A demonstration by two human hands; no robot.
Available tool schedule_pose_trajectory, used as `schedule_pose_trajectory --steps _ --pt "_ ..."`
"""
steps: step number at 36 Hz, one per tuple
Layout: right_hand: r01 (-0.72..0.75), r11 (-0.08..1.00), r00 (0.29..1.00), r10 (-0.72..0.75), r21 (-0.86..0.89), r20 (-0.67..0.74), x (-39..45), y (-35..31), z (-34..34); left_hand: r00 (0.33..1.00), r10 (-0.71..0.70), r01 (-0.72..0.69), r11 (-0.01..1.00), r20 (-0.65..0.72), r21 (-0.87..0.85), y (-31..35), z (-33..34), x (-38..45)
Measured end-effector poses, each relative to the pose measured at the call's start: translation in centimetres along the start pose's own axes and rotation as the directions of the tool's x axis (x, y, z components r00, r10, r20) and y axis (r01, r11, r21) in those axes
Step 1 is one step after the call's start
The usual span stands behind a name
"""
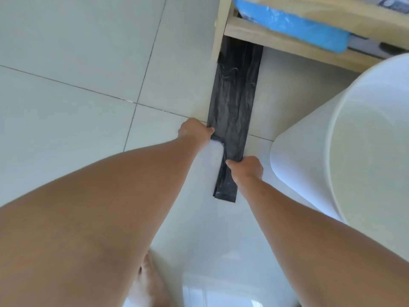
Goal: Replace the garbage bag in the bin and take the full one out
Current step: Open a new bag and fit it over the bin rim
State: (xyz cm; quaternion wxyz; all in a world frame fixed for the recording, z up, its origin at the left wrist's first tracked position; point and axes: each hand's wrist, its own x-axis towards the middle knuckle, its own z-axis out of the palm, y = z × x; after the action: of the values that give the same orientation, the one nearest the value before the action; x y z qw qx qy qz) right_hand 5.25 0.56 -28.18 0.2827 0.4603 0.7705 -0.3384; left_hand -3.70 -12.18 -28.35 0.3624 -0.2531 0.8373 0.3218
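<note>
A long, flat, folded black garbage bag (pixel 234 100) stretches from a wooden shelf down toward me, above the tiled floor. My left hand (pixel 194 130) pinches its left edge higher up. My right hand (pixel 246 168) grips the narrower lower part, with the bag's end hanging just below it. The white bin (pixel 309 151) stands at the right, its open mouth showing a pale, bare inside with no bag in it.
A pale wooden shelf frame (pixel 221 27) stands at the top, holding a blue plastic package (pixel 298 25). Light grey floor tiles (pixel 77 63) spread to the left. My bare foot (pixel 150 284) shows at the bottom.
</note>
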Motion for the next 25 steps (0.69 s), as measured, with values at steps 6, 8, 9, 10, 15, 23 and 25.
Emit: schedule_pose_trajectory --steps 6,8,9,10,15,23,25 --pt "0.056 0.998 0.997 -0.054 -0.027 0.060 -1.4 0.0 -1.1 0.994 0.092 -0.094 0.995 0.067 0.029 0.1 -1.8 -1.8" --pt "0.109 0.993 0.992 -0.106 -0.046 0.070 -3.3 -0.2 -2.2 0.989 0.094 -0.087 0.994 0.114 -0.064 -0.4 -3.6 -4.1" --pt "0.137 0.989 0.988 -0.133 -0.051 0.076 -4.6 -0.4 -2.9 0.987 0.092 -0.079 0.991 0.134 -0.105 -0.8 -4.7 -5.6" --pt "0.155 0.986 0.985 -0.150 -0.053 0.082 -5.8 -0.6 -3.7 0.983 0.088 -0.065 0.988 0.160 -0.142 -1.0 -5.7 -6.9" --pt "0.253 0.967 0.957 -0.254 0.025 0.141 -13.4 -3.1 -9.0 0.982 0.043 0.006 0.965 0.182 -0.263 -1.1 -12.1 -13.9" --pt "0.371 0.917 0.892 -0.395 0.144 0.219 -21.7 -9.2 -19.1 0.992 0.072 -0.032 0.939 0.106 -0.341 4.2 -19.7 -22.7" --pt "0.397 0.901 0.886 -0.426 0.176 0.185 -22.6 -10.8 -22.1 0.989 0.124 -0.086 0.930 0.085 -0.356 6.5 -20.9 -24.9"
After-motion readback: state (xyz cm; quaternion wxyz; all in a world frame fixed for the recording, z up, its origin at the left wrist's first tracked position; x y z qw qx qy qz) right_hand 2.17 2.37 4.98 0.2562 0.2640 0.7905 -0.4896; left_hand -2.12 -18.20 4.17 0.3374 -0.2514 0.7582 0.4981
